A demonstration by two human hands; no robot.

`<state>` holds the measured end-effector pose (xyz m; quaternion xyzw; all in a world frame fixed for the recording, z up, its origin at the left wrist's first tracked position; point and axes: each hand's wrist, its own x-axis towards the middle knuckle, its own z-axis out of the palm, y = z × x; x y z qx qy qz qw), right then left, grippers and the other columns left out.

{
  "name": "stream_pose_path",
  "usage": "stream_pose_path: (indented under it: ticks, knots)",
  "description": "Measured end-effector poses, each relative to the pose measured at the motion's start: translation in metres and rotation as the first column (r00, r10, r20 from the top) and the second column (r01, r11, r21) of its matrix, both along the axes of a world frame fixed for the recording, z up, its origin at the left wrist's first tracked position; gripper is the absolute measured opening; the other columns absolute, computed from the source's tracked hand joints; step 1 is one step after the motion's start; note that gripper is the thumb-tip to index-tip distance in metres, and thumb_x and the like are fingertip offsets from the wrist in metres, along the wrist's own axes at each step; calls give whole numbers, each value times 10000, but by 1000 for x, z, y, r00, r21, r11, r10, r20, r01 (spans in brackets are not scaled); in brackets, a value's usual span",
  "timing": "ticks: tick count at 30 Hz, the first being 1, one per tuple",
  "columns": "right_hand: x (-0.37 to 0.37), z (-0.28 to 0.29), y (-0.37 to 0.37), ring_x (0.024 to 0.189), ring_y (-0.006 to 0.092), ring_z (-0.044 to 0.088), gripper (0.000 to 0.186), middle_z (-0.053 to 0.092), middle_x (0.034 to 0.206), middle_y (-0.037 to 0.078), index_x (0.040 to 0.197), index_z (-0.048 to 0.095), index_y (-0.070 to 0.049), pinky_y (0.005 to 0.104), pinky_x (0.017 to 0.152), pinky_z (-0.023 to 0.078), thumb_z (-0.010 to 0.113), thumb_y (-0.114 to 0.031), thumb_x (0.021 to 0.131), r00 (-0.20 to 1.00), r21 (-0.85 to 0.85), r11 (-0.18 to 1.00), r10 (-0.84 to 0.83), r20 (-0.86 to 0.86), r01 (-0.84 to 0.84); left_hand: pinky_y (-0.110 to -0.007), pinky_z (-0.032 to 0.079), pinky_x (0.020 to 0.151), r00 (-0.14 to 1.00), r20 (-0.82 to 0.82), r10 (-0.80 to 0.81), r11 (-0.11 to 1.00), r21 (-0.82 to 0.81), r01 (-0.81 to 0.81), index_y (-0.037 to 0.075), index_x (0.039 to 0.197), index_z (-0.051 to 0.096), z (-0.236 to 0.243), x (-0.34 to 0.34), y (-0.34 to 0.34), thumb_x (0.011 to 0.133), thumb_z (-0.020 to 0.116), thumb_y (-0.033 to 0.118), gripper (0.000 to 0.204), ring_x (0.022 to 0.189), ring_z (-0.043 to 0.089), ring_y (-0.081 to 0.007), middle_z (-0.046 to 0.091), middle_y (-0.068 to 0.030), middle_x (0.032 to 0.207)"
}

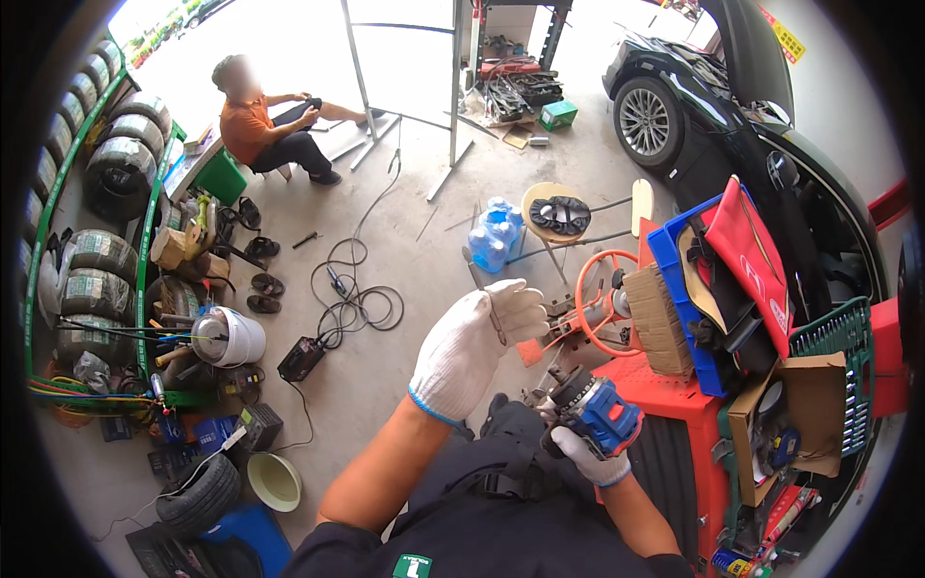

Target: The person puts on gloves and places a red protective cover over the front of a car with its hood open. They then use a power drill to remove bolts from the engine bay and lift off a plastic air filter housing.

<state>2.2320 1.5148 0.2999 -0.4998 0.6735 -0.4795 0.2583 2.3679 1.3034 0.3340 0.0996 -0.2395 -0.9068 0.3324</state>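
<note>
My left hand [472,339], in a white knit glove with a blue cuff, is raised at the middle of the view. A thin dark rod [498,323] runs along its palm, pinched by the fingers, its upper end poking out above the glove. In a matching glove, my right hand [585,457] grips a blue cordless drill [599,416] low on the right. The drill's black collar and chuck point up and left; its handle is partly hidden.
Beside the drill stands a red tool cart [674,385] bearing a blue crate [692,318] and a cardboard box [658,318]. A black car [713,135] is beyond. Cables [361,299] lie on the floor; a person [252,130] sits far left, near tire racks [145,279].
</note>
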Motion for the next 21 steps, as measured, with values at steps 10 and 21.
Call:
stream_pose_path:
  ticks: [10, 21]
  knots:
    - [-47, -13, -218, 898, 326, 663, 256, 696, 977, 90, 1040, 695, -99, 427, 794, 542, 695, -166, 793, 892, -15, 967, 228, -391, -254, -513, 516, 991, 996, 34, 77, 991, 105, -80, 15, 1265, 536, 16, -64, -142, 1042, 526, 231, 311, 1092, 637, -297, 620, -174, 1214]
    - [-146, -4, -386, 892, 314, 671, 305, 705, 1007, 100, 1080, 714, -94, 399, 768, 549, 737, -124, 777, 972, 1, 973, 230, -44, -231, -491, 503, 1017, 955, 294, 34, 998, -55, -19, -10, 1237, 589, 24, -143, -300, 1035, 574, 281, 354, 1151, 659, -363, 667, -240, 1234]
